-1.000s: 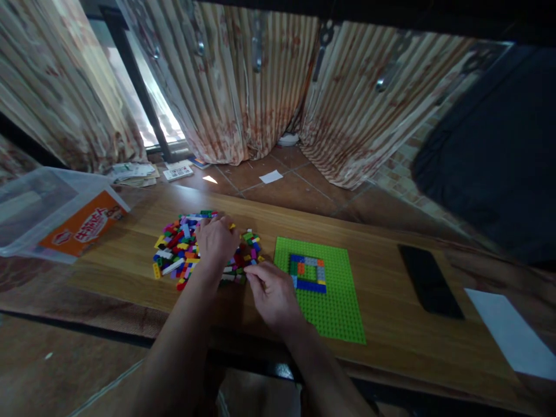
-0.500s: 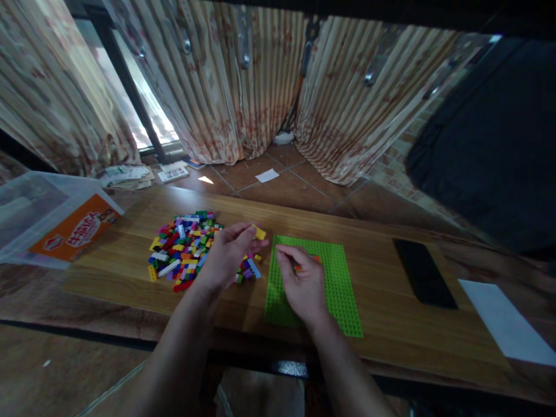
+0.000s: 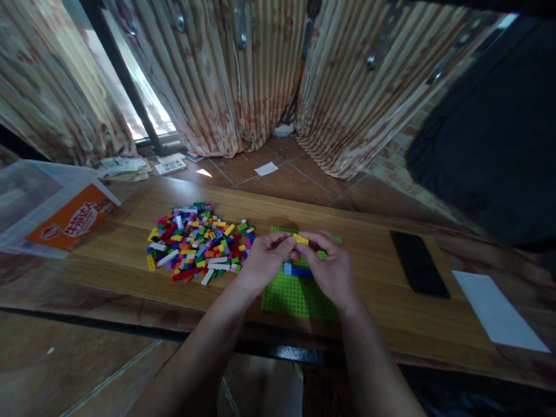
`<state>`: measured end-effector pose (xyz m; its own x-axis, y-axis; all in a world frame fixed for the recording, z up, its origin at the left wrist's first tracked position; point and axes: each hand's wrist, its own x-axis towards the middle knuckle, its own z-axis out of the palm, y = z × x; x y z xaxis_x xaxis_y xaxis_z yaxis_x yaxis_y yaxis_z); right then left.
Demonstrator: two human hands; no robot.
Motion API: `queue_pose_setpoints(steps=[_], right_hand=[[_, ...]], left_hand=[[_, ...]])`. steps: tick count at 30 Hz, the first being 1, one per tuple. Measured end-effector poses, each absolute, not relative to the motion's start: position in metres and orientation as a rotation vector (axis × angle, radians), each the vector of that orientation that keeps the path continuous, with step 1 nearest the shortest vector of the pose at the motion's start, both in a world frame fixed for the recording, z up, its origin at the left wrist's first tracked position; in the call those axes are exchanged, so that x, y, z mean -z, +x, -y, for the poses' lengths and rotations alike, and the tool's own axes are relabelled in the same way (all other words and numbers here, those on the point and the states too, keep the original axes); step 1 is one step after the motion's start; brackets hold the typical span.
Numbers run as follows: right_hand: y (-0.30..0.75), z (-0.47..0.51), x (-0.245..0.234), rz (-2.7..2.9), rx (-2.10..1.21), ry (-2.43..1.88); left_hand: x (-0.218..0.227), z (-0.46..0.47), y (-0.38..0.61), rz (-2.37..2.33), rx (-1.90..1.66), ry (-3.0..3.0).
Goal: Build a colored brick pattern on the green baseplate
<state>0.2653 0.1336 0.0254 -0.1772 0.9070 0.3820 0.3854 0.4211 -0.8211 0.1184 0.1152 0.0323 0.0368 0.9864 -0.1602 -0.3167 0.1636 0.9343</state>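
Between my two hands is a yellow toy brick (image 3: 300, 238), pinched by the fingertips over a green baseplate (image 3: 284, 298). My left hand (image 3: 266, 258) grips it from the left with closed fingers. From the other side my right hand (image 3: 330, 266) holds the same brick, thumb and fingers curled together. Under the hands, a light blue brick (image 3: 287, 268) and a dark blue brick (image 3: 301, 272) sit on the baseplate. Part of the plate and whatever is fixed at its upper middle are hidden by my hands.
A pile of mixed toy bricks (image 3: 204, 240) lies left of the baseplate on the wooden table (image 3: 369, 330). Farther left stands a clear plastic bin (image 3: 52, 202) with an orange label. On the right are a black phone (image 3: 419, 263) and a white paper sheet (image 3: 499, 310).
My left hand has carried the yellow brick rightward from beside the pile to above the baseplate. My right hand has shifted a little right and up and now grips it too.
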Motion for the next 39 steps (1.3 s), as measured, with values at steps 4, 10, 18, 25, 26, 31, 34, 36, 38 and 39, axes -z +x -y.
queue_pose_setpoints(steps=[4, 10, 18, 25, 26, 31, 34, 36, 38, 39], right_hand=[[0.294, -0.144, -0.02, 1.501, -0.695, -1.228], [0.326, -0.147, -0.014, 1.405, -0.784, -1.36], [0.336, -0.137, -0.006, 1.602, -0.887, -1.453], [0.329, -0.127, -0.008, 1.827, -0.854, -1.377], [0.327, -0.126, -0.009, 1.859, -0.825, -1.384], [0.314, -0.127, -0.009, 1.967, -0.687, -1.392], [0.307, -0.129, -0.006, 2.002, -0.62, -1.39], [0.304, -0.13, -0.003, 2.019, -0.594, -1.387], [0.301, -0.131, 0.0, 2.026, -0.583, -1.396], [0.3, -0.132, 0.001, 2.026, -0.577, -1.407]], left_hand=[[-0.018, -0.123, 0.109, -1.274, -1.194, 1.018], [0.001, -0.13, 0.09, -1.508, -1.022, 1.403], [-0.011, -0.124, 0.101, -1.534, -0.781, 1.691], [-0.015, -0.125, 0.1, -1.538, -0.719, 1.754], [-0.016, -0.125, 0.101, -1.548, -0.713, 1.755], [-0.018, -0.124, 0.102, -1.582, -0.688, 1.746], [-0.016, -0.124, 0.103, -1.584, -0.688, 1.748], [-0.014, -0.124, 0.103, -1.582, -0.692, 1.746], [-0.013, -0.124, 0.103, -1.582, -0.7, 1.752], [-0.013, -0.124, 0.103, -1.584, -0.704, 1.756]])
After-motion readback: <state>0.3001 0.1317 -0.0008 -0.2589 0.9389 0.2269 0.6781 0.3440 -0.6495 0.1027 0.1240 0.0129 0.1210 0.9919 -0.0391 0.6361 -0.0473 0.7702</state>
